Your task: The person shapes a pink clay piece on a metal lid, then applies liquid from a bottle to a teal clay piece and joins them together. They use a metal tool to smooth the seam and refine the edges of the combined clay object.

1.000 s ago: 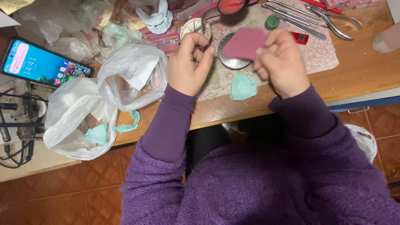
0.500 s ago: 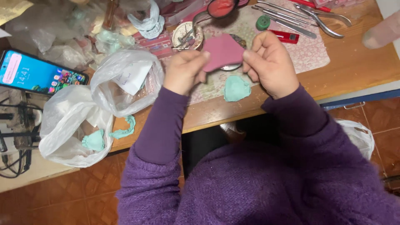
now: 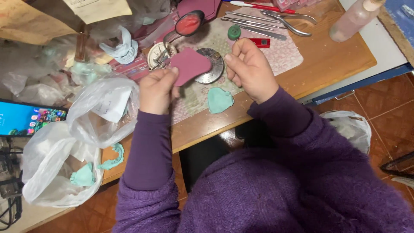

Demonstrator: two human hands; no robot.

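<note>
While I watch from the head camera, both hands are raised over the desk [image 3: 327, 64].

Left grip: my left hand [image 3: 157, 88] is clenched on the pink sheet [image 3: 189, 64], pinching its lower left edge between thumb and fingers.

Right grip: my right hand [image 3: 250, 69] is loosely curled and released; it holds nothing and sits just beside the sheet's right edge, not touching it.

Pink sheet: flat, rounded, tilted up off the desk, partly covering a round metal disc [image 3: 212, 69] that lies on the patterned mat [image 3: 284, 54].

Green piece: a pale green slab [image 3: 219, 99] lies flat on the mat near the desk's front edge, between and below the two hands.

Behind the hands: a green cap [image 3: 234, 32], a small red block [image 3: 260, 42], pliers [image 3: 290, 21] and slim metal tools [image 3: 252, 26] lie on the mat.

Left side: a clear bag [image 3: 92, 103] stands open by my left wrist; a phone [image 3: 30, 118] with a lit screen lies further left.

Far right: a pale bottle [image 3: 353, 19] lies on the desk, well apart from the hands.
</note>
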